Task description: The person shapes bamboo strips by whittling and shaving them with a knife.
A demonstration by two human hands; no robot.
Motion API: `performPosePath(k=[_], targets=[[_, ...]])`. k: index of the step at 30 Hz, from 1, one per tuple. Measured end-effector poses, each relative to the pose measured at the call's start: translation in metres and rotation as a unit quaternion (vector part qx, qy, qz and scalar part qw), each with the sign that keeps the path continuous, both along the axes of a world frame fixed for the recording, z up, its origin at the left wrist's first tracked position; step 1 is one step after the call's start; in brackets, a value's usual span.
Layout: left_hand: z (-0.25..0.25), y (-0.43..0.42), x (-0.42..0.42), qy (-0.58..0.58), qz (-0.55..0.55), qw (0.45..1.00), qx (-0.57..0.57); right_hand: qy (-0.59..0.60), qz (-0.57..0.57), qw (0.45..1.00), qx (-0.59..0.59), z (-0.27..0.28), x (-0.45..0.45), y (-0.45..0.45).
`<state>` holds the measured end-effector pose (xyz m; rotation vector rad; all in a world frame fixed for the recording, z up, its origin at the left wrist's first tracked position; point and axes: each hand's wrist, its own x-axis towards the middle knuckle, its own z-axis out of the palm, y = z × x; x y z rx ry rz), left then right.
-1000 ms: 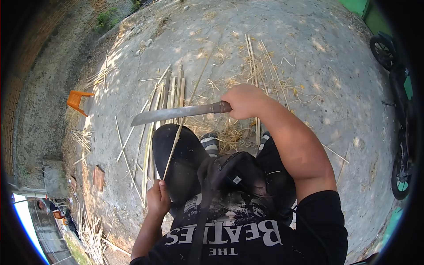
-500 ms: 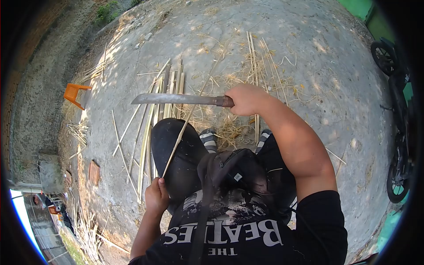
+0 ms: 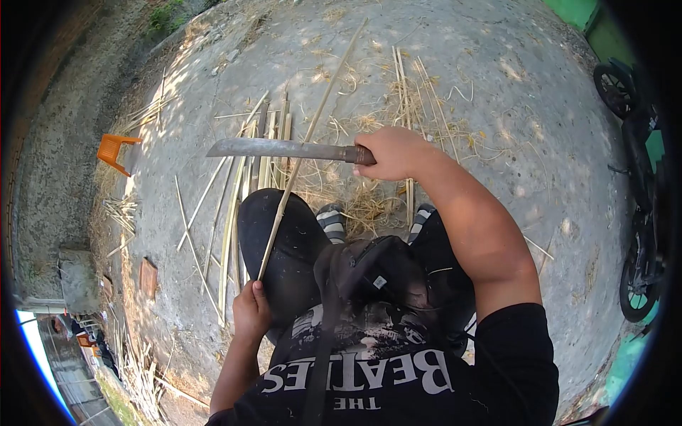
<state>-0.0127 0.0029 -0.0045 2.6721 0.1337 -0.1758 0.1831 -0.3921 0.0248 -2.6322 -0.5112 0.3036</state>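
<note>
My left hand (image 3: 251, 311) is closed around the near end of a long thin bamboo strip (image 3: 285, 195). The strip slants up and away over my left knee. In my right hand (image 3: 395, 154) is the dark handle of a machete (image 3: 266, 148), held level with its blade pointing left. The blade crosses the strip beyond my knee; whether they touch I cannot tell. Beneath the blade, more bamboo strips (image 3: 232, 227) lie in a loose bundle on the ground beside my left leg.
Fine shavings (image 3: 366, 209) are scattered between my feet and farther out. Several longer strips (image 3: 403, 106) lie ahead. An orange plastic stool (image 3: 112, 150) and a brick (image 3: 148, 277) are at the left. A motorcycle (image 3: 639, 184) stands at the right by a green wall.
The strip's far end now shows farther out, and the strip stands a little steeper in view. The machete and my hands have barely shifted.
</note>
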Motion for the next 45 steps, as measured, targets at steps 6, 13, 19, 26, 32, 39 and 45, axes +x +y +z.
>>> performPosePath(k=[6, 13, 19, 26, 32, 39, 45], targets=[[-0.006, 0.002, -0.001, -0.031, -0.021, 0.999, 0.005, -0.057, -0.026, 0.992, -0.106, 0.014, -0.002, 0.0], [0.0, -0.001, 0.003, -0.033, -0.039, 0.998, 0.04, -0.032, 0.002, 0.993, -0.114, 0.019, -0.012, 0.012], [-0.007, 0.004, 0.001, -0.065, -0.047, 0.995, 0.059, -0.004, -0.053, 0.995, -0.089, -0.005, 0.014, -0.01], [-0.007, 0.001, 0.005, -0.074, -0.047, 0.994, 0.06, -0.031, -0.092, 0.994, -0.05, -0.004, 0.009, -0.014], [-0.013, 0.002, 0.006, -0.08, -0.045, 0.995, 0.047, -0.115, 0.047, 0.99, -0.064, -0.004, -0.002, 0.008], [-0.007, 0.005, 0.003, -0.082, -0.058, 0.993, 0.059, -0.029, -0.172, 0.985, -0.006, -0.021, 0.035, -0.05], [-0.008, 0.008, -0.001, -0.075, -0.057, 0.995, 0.039, -0.052, -0.077, 0.994, -0.052, 0.007, 0.009, -0.026]])
